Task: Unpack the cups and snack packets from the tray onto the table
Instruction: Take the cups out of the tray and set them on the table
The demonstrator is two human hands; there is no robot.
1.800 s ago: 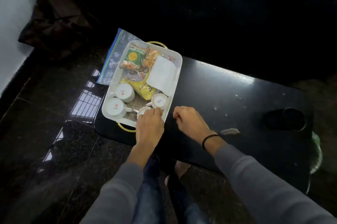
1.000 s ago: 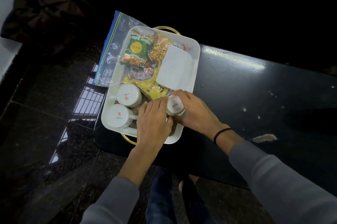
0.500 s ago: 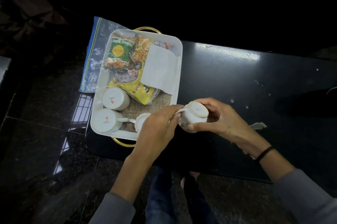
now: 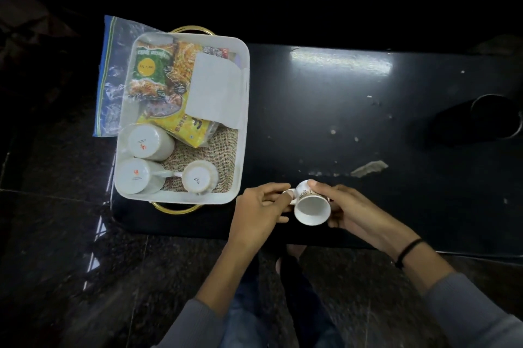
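A small white cup [image 4: 311, 210] is held over the near edge of the black table [image 4: 325, 126], its mouth tipped toward me. My right hand [image 4: 349, 209] wraps its body and my left hand [image 4: 259, 209] pinches its handle. The white tray [image 4: 243, 109] stands at the table's left end. Three cups lie upside down at its near end: two larger ones [image 4: 148, 142] [image 4: 138, 176] and a small one [image 4: 199, 177]. Behind them lie a green snack packet [image 4: 150, 73], a yellow packet [image 4: 184, 126] and a white napkin [image 4: 216, 90].
A clear zip bag [image 4: 111, 78] sticks out from under the tray's left side. A dark cup [image 4: 492, 118] stands at the table's right end. A scrap of paper [image 4: 369, 168] and crumbs dot the tabletop. Dark tiled floor lies below.
Both hands reached into the tray's near right corner, lifted out the small cup and brought it right, over the table. The cup has been turned from bottom-up to mouth toward me.
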